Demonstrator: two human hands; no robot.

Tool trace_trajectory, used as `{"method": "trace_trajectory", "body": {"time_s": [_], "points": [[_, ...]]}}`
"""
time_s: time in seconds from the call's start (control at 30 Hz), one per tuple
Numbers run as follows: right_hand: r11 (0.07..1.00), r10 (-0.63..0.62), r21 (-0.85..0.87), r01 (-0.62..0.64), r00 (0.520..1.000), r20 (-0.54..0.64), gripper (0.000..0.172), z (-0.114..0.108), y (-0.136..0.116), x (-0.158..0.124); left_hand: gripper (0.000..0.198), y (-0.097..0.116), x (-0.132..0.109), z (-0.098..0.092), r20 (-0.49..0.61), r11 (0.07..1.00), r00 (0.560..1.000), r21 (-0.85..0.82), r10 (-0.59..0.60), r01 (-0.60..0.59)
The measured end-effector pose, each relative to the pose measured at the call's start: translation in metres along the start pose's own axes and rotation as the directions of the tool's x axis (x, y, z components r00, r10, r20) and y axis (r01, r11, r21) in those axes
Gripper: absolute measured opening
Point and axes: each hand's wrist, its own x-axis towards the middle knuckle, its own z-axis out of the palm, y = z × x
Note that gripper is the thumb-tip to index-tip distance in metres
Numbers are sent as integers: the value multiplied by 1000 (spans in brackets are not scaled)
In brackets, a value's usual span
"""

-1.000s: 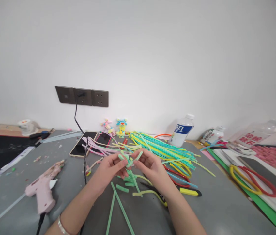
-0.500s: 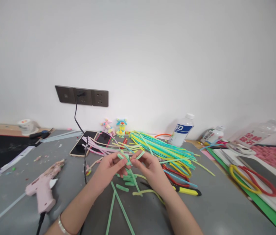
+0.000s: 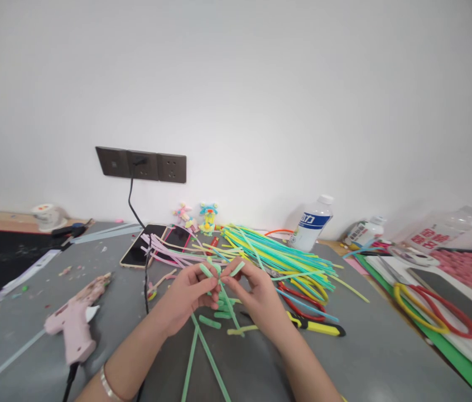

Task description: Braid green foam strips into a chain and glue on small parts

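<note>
My left hand (image 3: 192, 291) pinches a small bundle of light green pipe cleaners (image 3: 206, 271) just above the table. From the other side, my right hand (image 3: 246, 285) pinches a green end of the same bundle, its fingertips close to the left ones. Several short green pipe cleaner pieces (image 3: 210, 322) lie beneath the hands. Two long green pipe cleaners (image 3: 213, 363) cross on the table nearer to me. Fingers partly hide how the held pieces join.
A pink glue gun (image 3: 75, 324) lies left, with a black cord (image 3: 147, 273) nearby. Behind are a phone (image 3: 135, 251), two small figures (image 3: 208, 218), a pipe cleaner pile (image 3: 278, 257) and a bottle (image 3: 311, 223). A yellow cutter (image 3: 319, 327) and scissors (image 3: 424, 307) lie right.
My right fingers have shifted slightly left, closer to the left fingertips, and the right wrist has turned a little. Both hands keep their pinch on the green pipe cleaners.
</note>
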Motion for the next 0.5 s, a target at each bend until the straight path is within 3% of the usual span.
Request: {"method": "trace_trajectory", "body": {"time_s": [0.5], "points": [[995,61,76,-58,997,-42,13,0,-1,0,24,-1,1,-3,13,999,1000,48,5,-5]]}}
